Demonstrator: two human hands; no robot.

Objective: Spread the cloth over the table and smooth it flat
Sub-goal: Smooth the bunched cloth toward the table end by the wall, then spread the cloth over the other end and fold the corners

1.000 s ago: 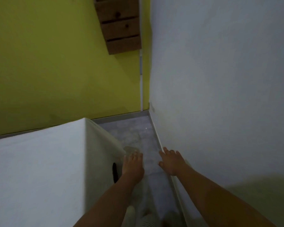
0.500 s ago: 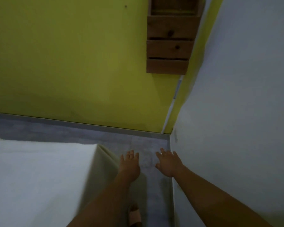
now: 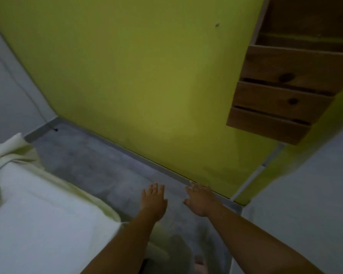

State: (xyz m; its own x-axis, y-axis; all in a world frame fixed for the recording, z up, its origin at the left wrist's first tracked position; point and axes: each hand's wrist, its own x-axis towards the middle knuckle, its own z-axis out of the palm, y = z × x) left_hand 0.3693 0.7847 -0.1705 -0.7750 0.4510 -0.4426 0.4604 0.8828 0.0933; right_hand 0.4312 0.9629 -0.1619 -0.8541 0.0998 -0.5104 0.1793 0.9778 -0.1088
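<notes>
Yellow-green wall [image 3: 147, 76] and grey floor [image 3: 107, 165] fill most of the view. At 8 o'clock the cloth [image 3: 38, 224] lies over the worktop, which is hidden beneath it. The cloth is flat nearby but bunched in folds [image 3: 6, 153] at 9 o'clock. Left hand [image 3: 152, 200] and right hand [image 3: 201, 200] hover over the floor near 6 o'clock, fingers [image 3: 156, 187] straight and spread, gripping nothing. With neither hand on it, the overhang could drag the cloth askew, and a hasty tug might deepen the folds.
</notes>
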